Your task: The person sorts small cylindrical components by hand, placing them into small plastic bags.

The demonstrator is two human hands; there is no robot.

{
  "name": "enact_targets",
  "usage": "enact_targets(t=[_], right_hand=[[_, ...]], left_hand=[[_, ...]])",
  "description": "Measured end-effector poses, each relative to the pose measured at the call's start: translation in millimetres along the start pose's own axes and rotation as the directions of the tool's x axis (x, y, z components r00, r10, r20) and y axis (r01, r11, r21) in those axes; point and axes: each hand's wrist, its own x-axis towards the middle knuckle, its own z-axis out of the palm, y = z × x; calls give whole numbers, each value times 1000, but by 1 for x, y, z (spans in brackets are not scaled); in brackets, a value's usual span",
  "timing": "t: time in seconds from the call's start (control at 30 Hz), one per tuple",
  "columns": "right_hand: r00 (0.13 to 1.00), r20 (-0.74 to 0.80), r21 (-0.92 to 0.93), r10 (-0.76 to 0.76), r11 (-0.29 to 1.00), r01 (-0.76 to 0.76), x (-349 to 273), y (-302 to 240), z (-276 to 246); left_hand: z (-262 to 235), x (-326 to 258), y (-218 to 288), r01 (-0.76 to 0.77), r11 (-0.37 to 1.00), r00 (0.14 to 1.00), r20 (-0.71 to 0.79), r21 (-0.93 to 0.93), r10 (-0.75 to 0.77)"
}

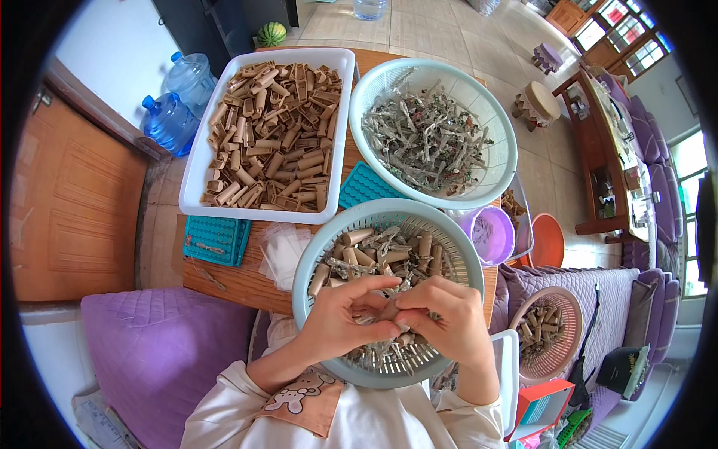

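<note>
Over a grey-green slotted basket, my two hands meet close together. My left hand is closed, thumb and fingers around a small tan casing that is mostly covered by fingers. On the same piece, from its right side, my right hand pinches with thumb and forefinger. Whether a wire is also between the fingertips cannot be made out. Below the hands the basket holds tan tube-shaped casings mixed with clear-wrapped wire bundles.
Behind stand a white tray of tan casings and a pale green colander of wire bundles. Teal moulded trays, clear plastic bags and a purple tub surround the basket. A pink basket sits on the sofa at right.
</note>
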Motion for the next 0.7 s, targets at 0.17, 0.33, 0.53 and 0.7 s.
enact_targets(t=[0.17, 0.33, 0.53, 0.7], right_hand=[[973, -15, -91, -231, 969, 228, 2, 5, 10], [976, -121, -1, -179, 984, 180, -6, 20, 24], [894, -369, 661, 255, 748, 59, -7, 12, 42], [964, -149, 476, 218, 871, -124, -13, 20, 40]], left_hand=[[-4, -1, -1, -53, 985, 995, -97, -162, 38], [0, 2, -13, -90, 986, 990, -120, -138, 73], [6, 7, -12, -232, 961, 954, -228, -150, 195], [11, 10, -11, -352, 932, 905, -288, -93, 313]])
